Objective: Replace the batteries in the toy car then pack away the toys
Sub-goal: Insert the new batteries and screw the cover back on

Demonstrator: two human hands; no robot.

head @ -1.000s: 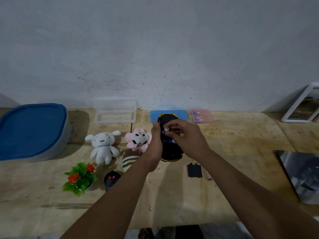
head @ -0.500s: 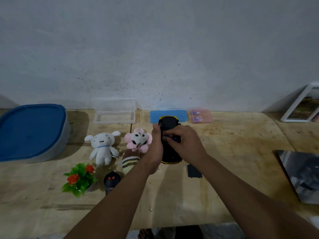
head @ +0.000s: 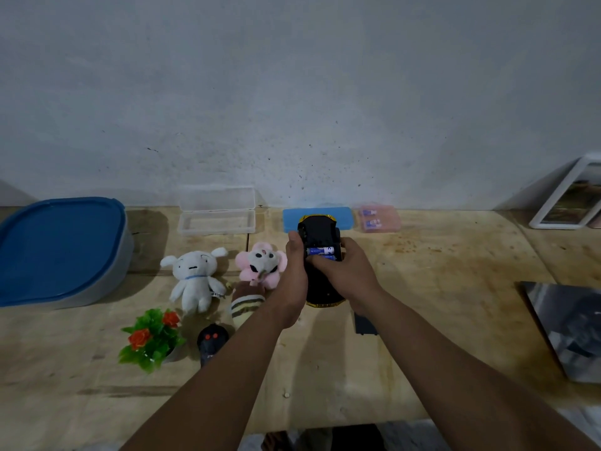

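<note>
While upturned, toy car (head: 320,236) between hands (head: 325,271).

The large blue-lidded grey plastic tub (head: 61,252) is cut by the left edge. The white picture frame (head: 567,196) and the dark glossy photo print (head: 572,327) are cut at right. A forearm hides part of the black battery cover (head: 364,327) and the striped brown plush (head: 247,304). The labels inside the pink plastic case (head: 379,218) are too small to read.

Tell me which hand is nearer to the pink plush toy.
Left. The left hand grips the toy car right beside the pink plush toy; the right hand is on the car's far side.
</note>
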